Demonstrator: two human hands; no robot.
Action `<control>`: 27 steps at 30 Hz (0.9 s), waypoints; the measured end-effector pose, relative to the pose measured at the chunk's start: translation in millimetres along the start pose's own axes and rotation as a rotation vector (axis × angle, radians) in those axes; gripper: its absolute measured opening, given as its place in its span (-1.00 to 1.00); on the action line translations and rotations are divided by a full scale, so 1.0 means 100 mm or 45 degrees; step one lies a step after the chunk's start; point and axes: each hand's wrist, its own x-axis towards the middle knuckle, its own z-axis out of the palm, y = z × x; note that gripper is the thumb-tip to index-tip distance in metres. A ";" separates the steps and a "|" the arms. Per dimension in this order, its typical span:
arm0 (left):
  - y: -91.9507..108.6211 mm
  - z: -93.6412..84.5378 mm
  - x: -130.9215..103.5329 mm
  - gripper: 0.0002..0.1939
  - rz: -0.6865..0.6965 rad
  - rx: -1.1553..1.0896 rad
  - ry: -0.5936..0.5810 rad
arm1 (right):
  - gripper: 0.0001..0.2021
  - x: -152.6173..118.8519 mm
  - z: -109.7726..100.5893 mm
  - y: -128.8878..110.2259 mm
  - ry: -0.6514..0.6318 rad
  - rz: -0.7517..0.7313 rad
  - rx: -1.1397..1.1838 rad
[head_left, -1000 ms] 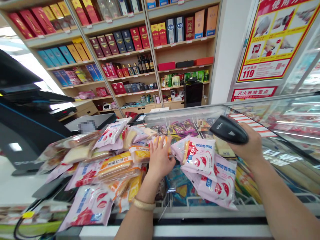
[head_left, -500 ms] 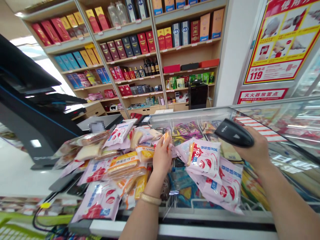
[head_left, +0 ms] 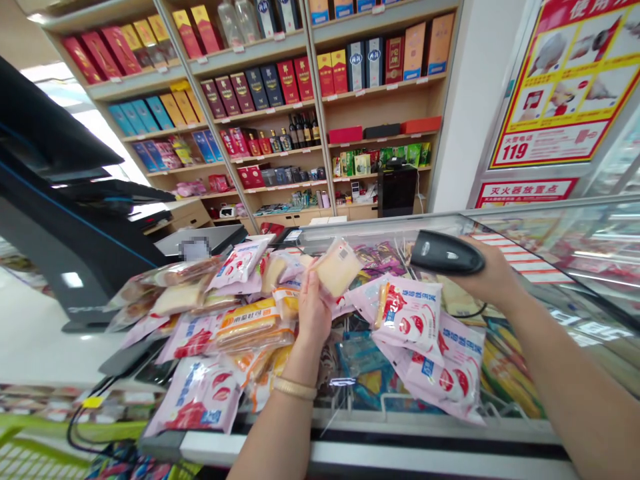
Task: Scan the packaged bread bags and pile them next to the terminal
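My left hand (head_left: 315, 303) pinches a flat packet of pale bread (head_left: 340, 268), tilted up over the glass freezer top. In my right hand (head_left: 487, 270) is a black barcode scanner (head_left: 445, 253), its head pointing left toward that packet. Left of my left hand lies a pile of wrapped snacks: an orange-and-clear bread packet (head_left: 250, 319), a pink-white packet with red fruit print (head_left: 197, 397) and several more. To the right of it, overlapping pink-white packets (head_left: 410, 320) rest on the freezer glass. My right palm and some fingers are hidden behind the scanner.
A dark checkout terminal (head_left: 65, 220) stands on the white counter (head_left: 30, 333) at left. Bagged goods lie inside the glass-topped freezer (head_left: 370, 363). A green basket (head_left: 40, 453) is at lower left. Shelves of boxed goods (head_left: 255, 90) line the back wall.
My left hand has turned the bread packet so its pale flat side and label show. The scanner in my right hand has moved left and slightly up, nearer the packet.
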 end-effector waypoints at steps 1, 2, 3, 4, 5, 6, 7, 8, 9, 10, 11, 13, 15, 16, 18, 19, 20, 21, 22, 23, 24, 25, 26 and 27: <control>0.00 0.01 -0.01 -0.50 0.013 0.000 -0.013 | -0.73 0.04 0.03 0.00 -0.033 0.015 0.032; -0.01 0.01 -0.02 -0.49 0.025 0.005 -0.027 | -0.69 0.06 0.07 0.00 -0.062 0.040 0.058; -0.02 0.02 -0.03 -0.49 0.034 0.010 -0.039 | -0.66 0.07 0.11 0.00 -0.086 0.068 0.078; -0.02 0.02 -0.04 -0.48 0.040 0.015 -0.052 | -0.63 0.08 0.15 0.00 -0.110 0.097 0.092; -0.03 0.03 -0.05 -0.46 0.044 0.016 -0.064 | -0.60 0.07 0.19 0.00 -0.133 0.122 0.101; -0.04 0.03 -0.06 -0.45 0.044 0.015 -0.075 | -0.58 0.06 0.23 0.00 -0.151 0.137 0.104; -0.05 0.04 -0.06 -0.43 0.040 0.013 -0.087 | -0.56 0.05 0.25 -0.01 -0.163 0.143 0.106; -0.06 0.04 -0.06 -0.41 0.034 0.014 -0.098 | -0.55 0.04 0.27 -0.01 -0.167 0.142 0.110; -0.07 0.05 -0.07 -0.40 0.029 0.015 -0.110 | -0.54 0.03 0.28 -0.02 -0.163 0.139 0.115; -0.08 0.05 -0.07 -0.39 0.023 0.018 -0.118 | -0.54 0.02 0.29 -0.03 -0.158 0.135 0.123; -0.08 0.05 -0.07 -0.38 0.015 0.021 -0.124 | -0.55 0.02 0.29 -0.03 -0.154 0.134 0.132; -0.10 0.05 -0.08 -0.38 0.000 0.023 -0.125 | -0.56 0.01 0.28 -0.04 -0.151 0.142 0.147; -0.10 0.05 -0.08 -0.39 -0.015 0.024 -0.120 | -0.56 0.01 0.28 -0.03 -0.146 0.156 0.153; -0.10 0.05 -0.08 -0.39 -0.019 0.025 -0.117 | -0.55 0.02 0.28 -0.03 -0.141 0.163 0.154; -0.10 0.05 -0.09 -0.40 -0.017 0.030 -0.110 | -0.55 0.02 0.29 -0.02 -0.137 0.169 0.155; -0.09 0.06 -0.09 -0.41 -0.016 0.036 -0.108 | -0.56 0.02 0.30 -0.02 -0.135 0.166 0.155; -0.09 0.06 -0.09 -0.41 -0.016 0.043 -0.107 | -0.56 0.01 0.31 -0.01 -0.131 0.160 0.155; -0.08 0.06 -0.09 -0.41 -0.015 0.052 -0.107 | -0.57 0.01 0.31 -0.01 -0.125 0.153 0.155; -0.08 0.07 -0.10 -0.40 -0.012 0.062 -0.109 | -0.57 0.01 0.32 -0.01 -0.117 0.149 0.153; -0.08 0.06 -0.10 -0.39 -0.005 0.075 -0.115 | -0.57 0.00 0.32 0.00 -0.108 0.148 0.147; -0.08 0.06 -0.10 -0.38 0.007 0.090 -0.127 | -0.57 -0.01 0.32 0.01 -0.099 0.152 0.135; -0.08 0.05 -0.10 -0.37 0.023 0.111 -0.146 | -0.58 -0.02 0.32 0.02 -0.087 0.160 0.116; -0.09 0.04 -0.10 -0.36 0.044 0.142 -0.172 | -0.59 -0.03 0.31 0.04 -0.069 0.171 0.091; -0.11 0.02 -0.10 -0.35 0.071 0.191 -0.207 | -0.61 -0.05 0.30 0.06 -0.042 0.182 0.064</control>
